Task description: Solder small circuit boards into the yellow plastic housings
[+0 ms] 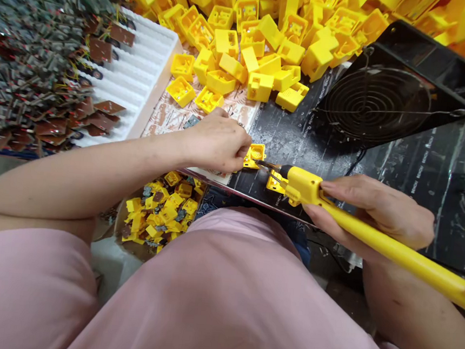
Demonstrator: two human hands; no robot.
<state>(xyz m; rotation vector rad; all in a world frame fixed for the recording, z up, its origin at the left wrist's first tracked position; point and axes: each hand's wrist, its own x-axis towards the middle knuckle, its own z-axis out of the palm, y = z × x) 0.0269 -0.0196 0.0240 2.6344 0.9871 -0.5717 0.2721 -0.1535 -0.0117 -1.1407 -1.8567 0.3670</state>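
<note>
My left hand [219,141] is closed, its fingertips at the left side of a small yellow plastic housing [255,156] on the black table surface. What exactly is pinched there is hidden behind the fingers. My right hand [379,212] is wrapped around a yellow soldering iron [305,185] with a long yellow handle. The dark tip of the iron reaches to the right edge of that housing. A second yellow housing [275,181] lies just beneath the iron, near the table's front edge. Beyond my left hand, a small grey part [191,121] is partly covered by it.
A large heap of yellow housings [247,51] fills the back. At left, wired circuit boards [100,50] pile on a white foam tray [149,53]. A black fan [379,103] stands at right. Below the edge, a box of yellow and grey parts [164,209].
</note>
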